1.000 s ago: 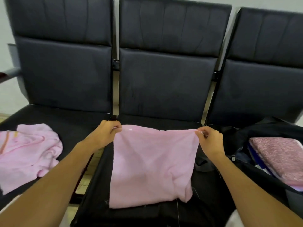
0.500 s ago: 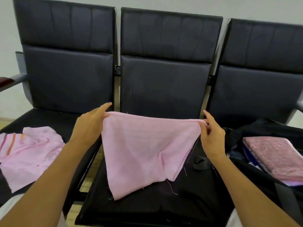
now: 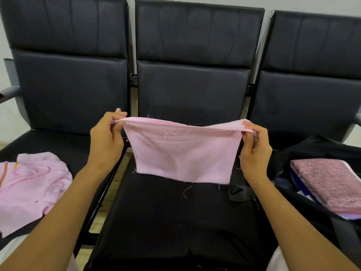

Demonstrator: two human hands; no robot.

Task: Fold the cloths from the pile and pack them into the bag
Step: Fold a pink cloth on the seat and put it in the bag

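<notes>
The pink cloth (image 3: 183,153) hangs doubled over in the air above the middle seat (image 3: 175,222) of a row of three black chairs, its folded top edge stretched taut and almost level between two raised hands. The left hand (image 3: 106,141) pinches the left corner, thumb and fingertips closed on the layered edge; the right hand (image 3: 254,151) has the same kind of grip on the right corner, grasping the stacked edges. The lower edge is raw and frayed, with loose threads dangling, and it hangs clear of the seat cushion. The side edges slope slightly inward toward the bottom.

Under the cloth the middle seat lies open and dark, apart from a black strap (image 3: 239,192) lying on its right side. On the left seat, well apart from the hands, a rumpled pile of pink cloths (image 3: 33,188) spreads toward the near edge, one piece showing orange stripes. On the right seat sits a black bag (image 3: 322,149), open at the top, with a folded speckled pink cloth (image 3: 330,182) lying uppermost inside, above other folded pieces whose edges show beneath. The bag is just beside the right forearm. A narrow gap separates the left and middle seats, with tiled floor visible through it.
</notes>
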